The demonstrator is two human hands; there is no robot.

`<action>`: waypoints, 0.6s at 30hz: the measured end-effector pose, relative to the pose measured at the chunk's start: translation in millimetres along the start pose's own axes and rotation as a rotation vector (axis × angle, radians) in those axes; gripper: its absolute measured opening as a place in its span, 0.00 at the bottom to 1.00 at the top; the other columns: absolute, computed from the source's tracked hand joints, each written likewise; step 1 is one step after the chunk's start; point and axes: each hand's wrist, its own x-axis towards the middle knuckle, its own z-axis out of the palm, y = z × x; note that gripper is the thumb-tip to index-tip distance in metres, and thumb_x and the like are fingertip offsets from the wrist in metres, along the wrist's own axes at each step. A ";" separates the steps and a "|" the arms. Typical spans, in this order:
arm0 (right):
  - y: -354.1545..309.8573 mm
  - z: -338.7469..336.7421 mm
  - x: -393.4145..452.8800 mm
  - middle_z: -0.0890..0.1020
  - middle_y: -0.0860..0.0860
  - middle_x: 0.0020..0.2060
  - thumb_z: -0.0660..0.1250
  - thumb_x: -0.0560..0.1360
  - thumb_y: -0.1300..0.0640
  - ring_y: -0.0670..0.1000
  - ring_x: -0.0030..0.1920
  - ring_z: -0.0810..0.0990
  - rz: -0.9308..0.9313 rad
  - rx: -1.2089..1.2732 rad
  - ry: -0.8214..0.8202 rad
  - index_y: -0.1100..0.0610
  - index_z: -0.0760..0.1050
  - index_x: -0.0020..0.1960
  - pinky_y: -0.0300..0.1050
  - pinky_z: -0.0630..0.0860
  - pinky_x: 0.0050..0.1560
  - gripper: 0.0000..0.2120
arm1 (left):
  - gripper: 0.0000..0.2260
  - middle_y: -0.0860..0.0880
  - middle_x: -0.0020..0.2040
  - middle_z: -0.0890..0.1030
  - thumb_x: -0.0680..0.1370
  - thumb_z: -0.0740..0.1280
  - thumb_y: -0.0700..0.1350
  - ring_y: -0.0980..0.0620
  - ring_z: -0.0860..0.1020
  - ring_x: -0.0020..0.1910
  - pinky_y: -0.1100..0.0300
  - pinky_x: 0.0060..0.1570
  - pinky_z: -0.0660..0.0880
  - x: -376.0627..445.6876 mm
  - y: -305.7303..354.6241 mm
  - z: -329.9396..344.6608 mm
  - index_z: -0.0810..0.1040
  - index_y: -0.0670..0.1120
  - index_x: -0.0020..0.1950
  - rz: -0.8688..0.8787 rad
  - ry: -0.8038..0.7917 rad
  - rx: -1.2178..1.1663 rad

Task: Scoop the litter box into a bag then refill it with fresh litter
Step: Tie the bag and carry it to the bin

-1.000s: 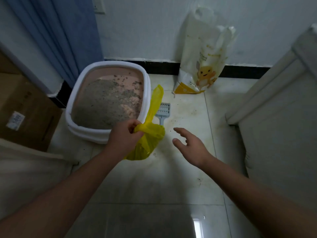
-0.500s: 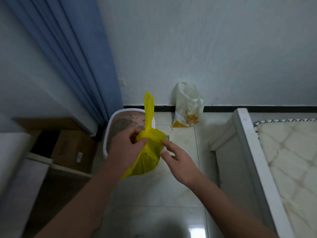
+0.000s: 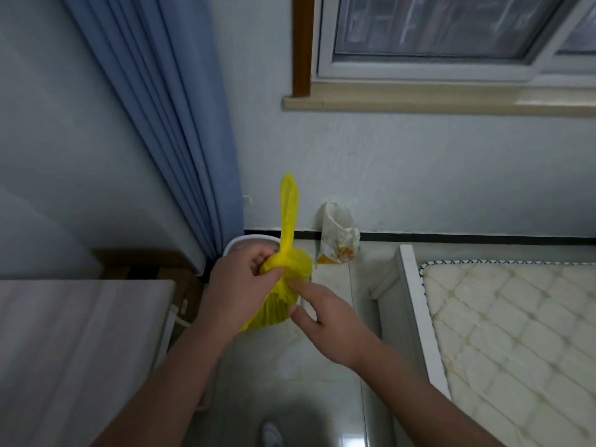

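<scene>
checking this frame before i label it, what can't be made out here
- Litter box, head view: only a sliver of white rim shows; the left hand and yellow bag cover the rest, so its litter is unseen.
- Bag contents: hidden by the opaque plastic.
- Litter sack against the wall: print too small to read.
- Right hand: whether its fingers pinch the bag or just touch it is unclear.

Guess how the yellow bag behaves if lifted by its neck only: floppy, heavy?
Likely floppy: the yellow bag is thin film, bunched where the left hand grips it. Probably bottom-heavy, since its lower part bulges. The right hand touches its side, maybe steadying it.
</scene>
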 end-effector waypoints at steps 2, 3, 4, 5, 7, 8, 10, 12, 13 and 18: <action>-21.3 -5.0 -12.4 0.77 0.51 0.63 0.61 0.80 0.50 0.49 0.62 0.73 -0.025 -0.015 0.006 0.51 0.69 0.71 0.42 0.70 0.61 0.20 | 0.08 0.59 0.34 0.80 0.71 0.75 0.45 0.61 0.78 0.35 0.70 0.31 0.69 -12.9 12.0 -16.7 0.78 0.56 0.38 0.020 0.035 -0.009; -29.4 -6.2 -18.3 0.77 0.51 0.62 0.61 0.80 0.50 0.49 0.62 0.73 -0.045 -0.019 0.009 0.51 0.69 0.70 0.44 0.71 0.61 0.19 | 0.08 0.57 0.34 0.80 0.71 0.75 0.45 0.61 0.77 0.35 0.71 0.31 0.69 -19.9 16.3 -23.1 0.78 0.56 0.38 0.019 0.052 -0.025; -36.7 -6.7 -23.9 0.78 0.51 0.61 0.61 0.80 0.50 0.50 0.60 0.74 -0.069 -0.020 0.014 0.52 0.70 0.69 0.45 0.72 0.60 0.18 | 0.08 0.57 0.33 0.79 0.70 0.75 0.44 0.61 0.77 0.34 0.71 0.31 0.69 -27.9 20.0 -29.3 0.79 0.57 0.38 0.016 0.073 -0.042; -42.7 -7.4 -28.1 0.79 0.51 0.59 0.61 0.80 0.50 0.49 0.59 0.74 -0.090 -0.015 0.022 0.51 0.70 0.68 0.45 0.72 0.58 0.17 | 0.09 0.57 0.33 0.79 0.70 0.75 0.44 0.62 0.77 0.34 0.71 0.32 0.69 -34.1 23.1 -33.8 0.79 0.57 0.38 0.015 0.091 -0.054; -55.4 -9.1 -36.2 0.79 0.49 0.57 0.61 0.80 0.50 0.46 0.57 0.74 -0.129 -0.009 0.014 0.50 0.71 0.68 0.39 0.71 0.56 0.16 | 0.08 0.58 0.33 0.79 0.70 0.75 0.44 0.61 0.77 0.33 0.71 0.31 0.69 -48.5 28.7 -43.5 0.79 0.56 0.39 0.003 0.117 -0.064; -61.8 -10.7 -37.6 0.79 0.48 0.56 0.61 0.80 0.51 0.44 0.56 0.74 -0.151 -0.001 0.005 0.50 0.71 0.67 0.36 0.69 0.55 0.16 | 0.07 0.60 0.34 0.79 0.71 0.75 0.45 0.61 0.77 0.33 0.71 0.31 0.69 -54.2 30.6 -48.2 0.79 0.56 0.39 -0.005 0.126 -0.060; -73.0 -13.8 -38.5 0.79 0.43 0.52 0.63 0.80 0.53 0.41 0.54 0.74 -0.199 0.026 -0.011 0.51 0.73 0.64 0.30 0.67 0.51 0.13 | 0.07 0.62 0.34 0.79 0.71 0.74 0.46 0.60 0.76 0.33 0.69 0.31 0.68 -63.6 35.6 -56.4 0.78 0.55 0.38 -0.037 0.143 -0.041; -77.0 -15.2 -36.6 0.76 0.34 0.45 0.63 0.79 0.55 0.33 0.50 0.72 -0.237 0.031 -0.053 0.51 0.74 0.63 0.25 0.66 0.48 0.13 | 0.08 0.63 0.33 0.78 0.71 0.74 0.47 0.61 0.75 0.33 0.70 0.31 0.66 -70.1 38.4 -61.4 0.77 0.57 0.37 -0.076 0.166 -0.005; -76.4 -15.3 -34.9 0.74 0.31 0.45 0.63 0.79 0.55 0.29 0.49 0.71 -0.256 0.022 -0.088 0.51 0.73 0.64 0.22 0.64 0.48 0.13 | 0.10 0.64 0.33 0.78 0.70 0.74 0.47 0.62 0.76 0.33 0.71 0.31 0.66 -73.8 38.2 -62.2 0.76 0.59 0.36 -0.091 0.183 0.021; -67.5 -14.7 -20.8 0.76 0.42 0.64 0.60 0.80 0.50 0.43 0.63 0.74 -0.403 -0.012 -0.313 0.46 0.67 0.71 0.36 0.70 0.60 0.19 | 0.06 0.55 0.32 0.79 0.67 0.72 0.52 0.58 0.77 0.34 0.56 0.37 0.75 -102.7 37.9 -62.7 0.78 0.52 0.40 -0.228 0.361 0.123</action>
